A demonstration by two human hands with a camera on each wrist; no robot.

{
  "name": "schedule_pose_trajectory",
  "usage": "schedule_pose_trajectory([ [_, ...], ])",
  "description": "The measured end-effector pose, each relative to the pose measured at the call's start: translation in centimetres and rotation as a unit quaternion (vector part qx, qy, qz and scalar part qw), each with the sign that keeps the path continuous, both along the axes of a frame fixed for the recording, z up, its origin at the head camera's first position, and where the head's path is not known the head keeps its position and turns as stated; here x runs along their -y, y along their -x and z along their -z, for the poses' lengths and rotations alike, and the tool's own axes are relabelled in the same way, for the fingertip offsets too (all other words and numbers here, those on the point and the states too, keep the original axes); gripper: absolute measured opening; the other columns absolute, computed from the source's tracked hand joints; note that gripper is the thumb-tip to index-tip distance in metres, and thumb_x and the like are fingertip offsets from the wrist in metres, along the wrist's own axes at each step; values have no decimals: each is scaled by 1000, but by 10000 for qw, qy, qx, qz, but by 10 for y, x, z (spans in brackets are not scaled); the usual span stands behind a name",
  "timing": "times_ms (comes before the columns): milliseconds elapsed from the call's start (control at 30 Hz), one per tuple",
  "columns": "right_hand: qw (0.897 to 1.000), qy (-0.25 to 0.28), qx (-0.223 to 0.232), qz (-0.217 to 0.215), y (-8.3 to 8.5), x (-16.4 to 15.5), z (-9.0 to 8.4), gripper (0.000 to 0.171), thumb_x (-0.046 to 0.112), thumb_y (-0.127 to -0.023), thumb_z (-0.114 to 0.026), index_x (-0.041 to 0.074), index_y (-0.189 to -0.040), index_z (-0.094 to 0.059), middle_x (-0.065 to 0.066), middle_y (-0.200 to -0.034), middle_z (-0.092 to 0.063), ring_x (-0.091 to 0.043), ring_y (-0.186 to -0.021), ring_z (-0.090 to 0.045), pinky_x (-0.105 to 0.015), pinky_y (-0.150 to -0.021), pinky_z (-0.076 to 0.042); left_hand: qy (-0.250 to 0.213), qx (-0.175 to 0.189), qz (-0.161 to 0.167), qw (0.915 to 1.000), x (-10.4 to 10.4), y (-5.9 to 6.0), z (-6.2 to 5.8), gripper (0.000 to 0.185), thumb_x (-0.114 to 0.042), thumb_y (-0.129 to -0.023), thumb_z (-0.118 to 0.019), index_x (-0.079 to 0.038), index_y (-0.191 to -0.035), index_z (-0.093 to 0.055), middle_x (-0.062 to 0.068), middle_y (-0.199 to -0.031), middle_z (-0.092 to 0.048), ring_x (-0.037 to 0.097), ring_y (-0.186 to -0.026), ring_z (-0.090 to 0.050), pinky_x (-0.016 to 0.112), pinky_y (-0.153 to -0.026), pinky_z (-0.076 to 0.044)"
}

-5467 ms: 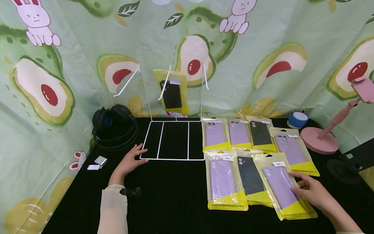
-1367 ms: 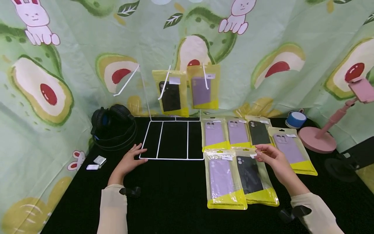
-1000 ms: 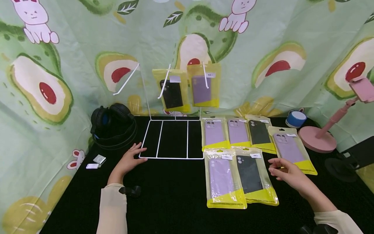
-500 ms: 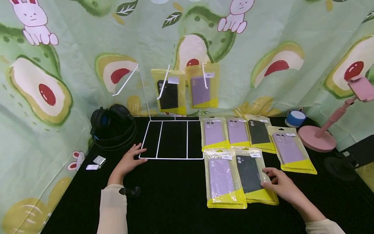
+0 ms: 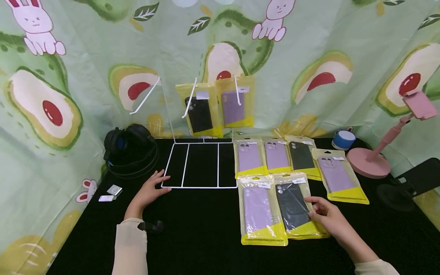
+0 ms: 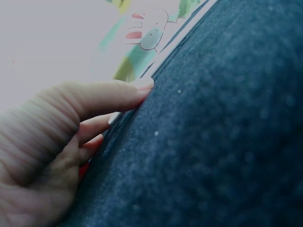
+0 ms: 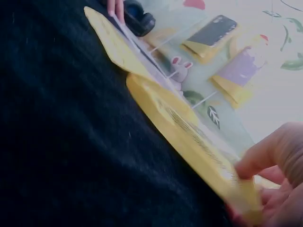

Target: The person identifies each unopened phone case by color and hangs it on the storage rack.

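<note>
My right hand (image 5: 328, 217) pinches the right edge of a bagged black phone case (image 5: 292, 204) in the front row. In the right wrist view, the thumb (image 7: 265, 153) and fingers are at the bag's yellow lower end (image 7: 184, 137). A bagged purple phone case (image 5: 258, 210) lies just left of it. My left hand (image 5: 147, 193) rests on the front left corner of a white wire rack (image 5: 194, 187), fingers spread; in the left wrist view the thumb (image 6: 118, 94) lies along the wire. On the rack's hooks hang a bagged black case (image 5: 199, 114) and a bagged purple case (image 5: 233, 105).
Behind lie more bagged cases, purple (image 5: 249, 156) and black (image 5: 301, 156). Headphones (image 5: 128, 151) stand left of the rack, near small silver and white items (image 5: 111, 193). At right are a pink phone stand (image 5: 369, 162), a blue-and-white roll (image 5: 343, 139) and a black stand (image 5: 398, 193).
The bagged purple case from the front right now hangs on the right hook. My right hand has come back to the table and taken the bagged black case's edge. My left hand has stayed put.
</note>
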State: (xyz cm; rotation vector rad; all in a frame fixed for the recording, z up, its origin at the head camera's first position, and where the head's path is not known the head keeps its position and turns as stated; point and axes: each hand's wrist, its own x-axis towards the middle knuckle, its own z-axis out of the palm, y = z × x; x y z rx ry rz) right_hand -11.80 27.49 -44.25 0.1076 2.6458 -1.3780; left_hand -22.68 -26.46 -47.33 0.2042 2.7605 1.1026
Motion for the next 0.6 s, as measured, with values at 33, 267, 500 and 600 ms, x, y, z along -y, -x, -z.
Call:
schedule_pose_trajectory([
  [33,9999,100,-3,97,-1,0,0,46,0,-85,-58,-6,-129,-47,-9,-88,-53,-15,-74,-51,-25,-63,-44,21,15,-2,10000,0,0,0,54,-26,-89,-65,-2,-135,-50,21,-154,-20,40,-143,-4,62,-110,-7],
  [267,9946,678,-496,612,-3,-4,-5,36,5,-90,-58,-3,-125,-51,-4,-90,-52,-10,-74,-50,-23,-61,-46,-29,64,-39,10000,-4,0,-1,55,-27,-89,-66,-2,-135,-50,20,-155,-19,39,-143,-3,63,-110,-6],
  [500,9683,1635,-1596,1010,-2,-5,-19,28,-1,-92,-55,17,-113,-62,7,-96,-53,-4,-79,-48,-15,-63,-44,4,141,-98,9999,-3,2,0,55,-27,-89,-65,-3,-136,-49,19,-155,-18,39,-143,-2,63,-109,-5],
  [600,9499,2288,-2006,716,0,3,-29,31,-6,-91,-55,15,-112,-63,8,-102,-54,-5,-82,-47,-13,-66,-44,51,156,-114,9998,-1,2,1,55,-26,-89,-65,-3,-136,-49,19,-155,-18,39,-143,-2,63,-110,-5],
])
